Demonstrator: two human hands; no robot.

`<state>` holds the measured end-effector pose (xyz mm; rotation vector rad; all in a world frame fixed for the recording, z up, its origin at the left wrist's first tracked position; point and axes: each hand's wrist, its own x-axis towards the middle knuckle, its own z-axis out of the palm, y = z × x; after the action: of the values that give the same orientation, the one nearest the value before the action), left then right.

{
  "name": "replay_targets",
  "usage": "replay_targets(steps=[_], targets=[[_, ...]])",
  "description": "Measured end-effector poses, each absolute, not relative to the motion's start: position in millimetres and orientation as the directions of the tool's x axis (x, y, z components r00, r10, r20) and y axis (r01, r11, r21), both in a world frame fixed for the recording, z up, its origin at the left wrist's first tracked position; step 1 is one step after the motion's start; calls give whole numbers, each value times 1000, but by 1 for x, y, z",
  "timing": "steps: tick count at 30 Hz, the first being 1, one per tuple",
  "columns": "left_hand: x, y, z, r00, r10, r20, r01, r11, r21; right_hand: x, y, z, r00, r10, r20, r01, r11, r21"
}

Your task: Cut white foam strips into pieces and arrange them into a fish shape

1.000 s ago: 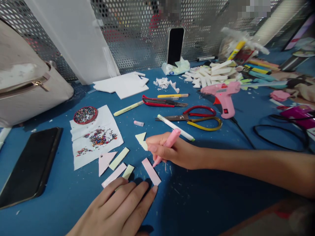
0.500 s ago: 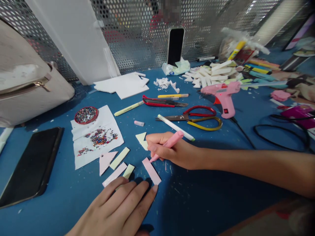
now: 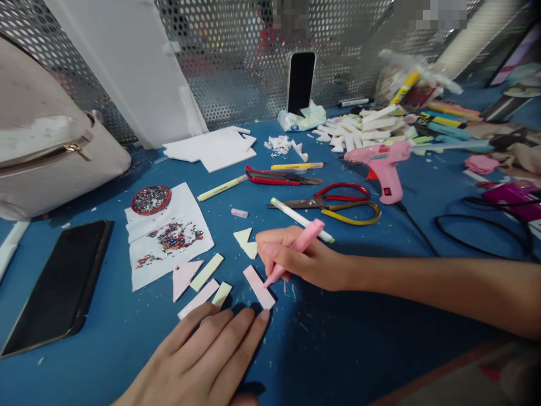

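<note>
So the right hand (image 3: pixel 302 256) has a chunky pink plastic marker (image 3: pixel 307 237) pinched between thumb and fingers, its tip right at the long edge of a flat pale-pink rectangular strip (image 3: pixel 257 282); can't tell if it's actually touching. That strip lies on the scuffed blue tabletop (image 3: pixel 338 338), between the two hands. The left hand (image 3: pixel 207 344) is palm down, fingers stretched out, not gripping anything I can see, one fingertip on the strip's near end. The hands are apart, btw. Just past the left fingers there's another pale-pink strip (image 3: pixel 198 299), a longer pale-green strip (image 3: pixel 207 272) and a pink triangular piece with a small hole (image 3: pixel 185 277). Beyond the right hand: red-and-yellow-handled metal scissors (image 3: pixel 306 203) with a white green-tipped pen (image 3: pixel 300 219) lying across the blades.
</note>
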<state>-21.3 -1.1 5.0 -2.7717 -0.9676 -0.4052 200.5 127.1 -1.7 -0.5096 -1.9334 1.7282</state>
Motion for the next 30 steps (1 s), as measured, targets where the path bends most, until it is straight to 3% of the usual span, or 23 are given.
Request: replay_targets(steps=[6, 11, 16, 22, 26, 30], targets=[[-22, -1, 2, 759, 581, 294, 622, -780, -63, 202, 125, 0, -874, 485, 39, 21, 118, -993], [-22, -5, -12, 669, 631, 392, 687, -727, -2, 199, 126, 0, -876, 480, 58, 47, 205, -978], [-22, -1, -1, 741, 600, 302, 638, -769, -36, 199, 127, 1, -883, 464, 69, 10, 164, -986], [-23, 3, 5, 761, 584, 282, 625, -777, -77, 199, 128, 1, -903, 426, 45, 21, 149, -989], [-23, 2, 2, 714, 605, 353, 660, -750, -48, 200, 128, -1, -891, 451, 53, 10, 138, -990], [-24, 2, 2, 755, 590, 287, 630, -774, -67, 200, 128, -1, -922, 385, 47, 5, 132, -991]])
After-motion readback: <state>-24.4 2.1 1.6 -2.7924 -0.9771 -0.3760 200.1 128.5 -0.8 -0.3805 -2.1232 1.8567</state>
